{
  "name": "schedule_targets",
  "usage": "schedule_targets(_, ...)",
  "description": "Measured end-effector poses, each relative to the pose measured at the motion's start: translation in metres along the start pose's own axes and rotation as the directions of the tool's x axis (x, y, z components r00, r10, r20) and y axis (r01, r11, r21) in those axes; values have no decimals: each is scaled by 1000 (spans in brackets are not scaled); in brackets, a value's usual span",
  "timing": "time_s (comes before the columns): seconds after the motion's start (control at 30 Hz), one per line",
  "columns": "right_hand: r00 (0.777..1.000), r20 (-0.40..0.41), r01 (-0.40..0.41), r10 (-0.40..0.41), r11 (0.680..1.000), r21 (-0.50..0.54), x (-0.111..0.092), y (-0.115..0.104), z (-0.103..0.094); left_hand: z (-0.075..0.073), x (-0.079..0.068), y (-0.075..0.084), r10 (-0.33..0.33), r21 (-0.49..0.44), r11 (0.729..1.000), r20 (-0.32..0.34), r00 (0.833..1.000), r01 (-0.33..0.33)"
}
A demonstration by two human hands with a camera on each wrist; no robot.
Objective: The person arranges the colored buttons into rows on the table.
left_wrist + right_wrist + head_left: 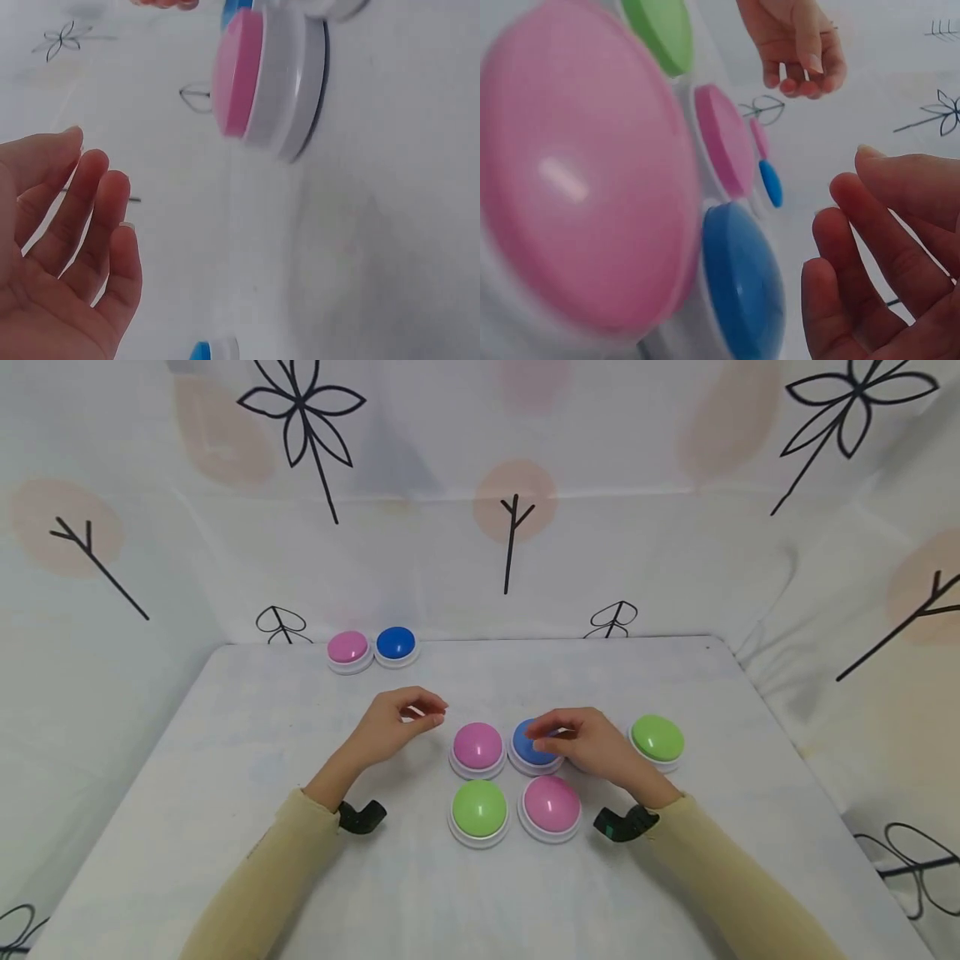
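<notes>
Four round push buttons with white bases form a block mid-table: a pink button (477,746) and a blue button (528,750) behind, a green button (479,808) and a second pink button (552,804) in front. My right hand (592,743) hovers over the blue button, overlapping its dome in the head view. In the right wrist view, its loosely bent fingers (870,240) show a gap from the blue dome (746,285) and hold nothing. My left hand (393,727) is raised left of the rear pink button, with loosely bent fingers (109,225) and nothing in them.
Another green button (657,738) stands right of the block, beyond my right hand. Near the far left edge sit a pink button (347,647) and a blue button (396,643) side by side. Patterned white cloth (420,552) hangs behind the white table (187,793).
</notes>
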State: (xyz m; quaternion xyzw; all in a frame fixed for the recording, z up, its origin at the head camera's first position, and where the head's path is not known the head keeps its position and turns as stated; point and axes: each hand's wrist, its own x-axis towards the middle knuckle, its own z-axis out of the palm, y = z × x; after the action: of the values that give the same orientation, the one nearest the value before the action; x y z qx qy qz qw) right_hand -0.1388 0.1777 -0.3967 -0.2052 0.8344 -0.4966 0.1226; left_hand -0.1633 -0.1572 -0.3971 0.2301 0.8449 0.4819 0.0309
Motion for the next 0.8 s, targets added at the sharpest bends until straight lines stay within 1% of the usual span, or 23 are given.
schedule_targets(0.13, 1000, 8, 22, -23, 999, 39, 18, -8, 5, -14, -2, -8, -35, 26, 999, -44, 998, 36)
schedule_targets(0.27, 1000, 12, 26, -27, 997, 67, 37, -13, 10, -24, -2, -15, -66, 39, 997, -78, 995, 69)
schedule_targets(0.5, 1000, 7, 6, -7, 999, 36, 73, -17, 21, -37, -1, -26, -112, 29, 993, -138, 984, 117)
schedule_targets(0.7, 1000, -7, -7, 8, 997, 73, 101, -25, 31, -47, 0, -36, -137, 23, 989, -183, 974, 144)
schedule_targets(0.8, 1000, 2, -3, 3, 993, 122, 115, -31, 37, -50, 1, -41, -151, 28, 987, -200, 968, 160)
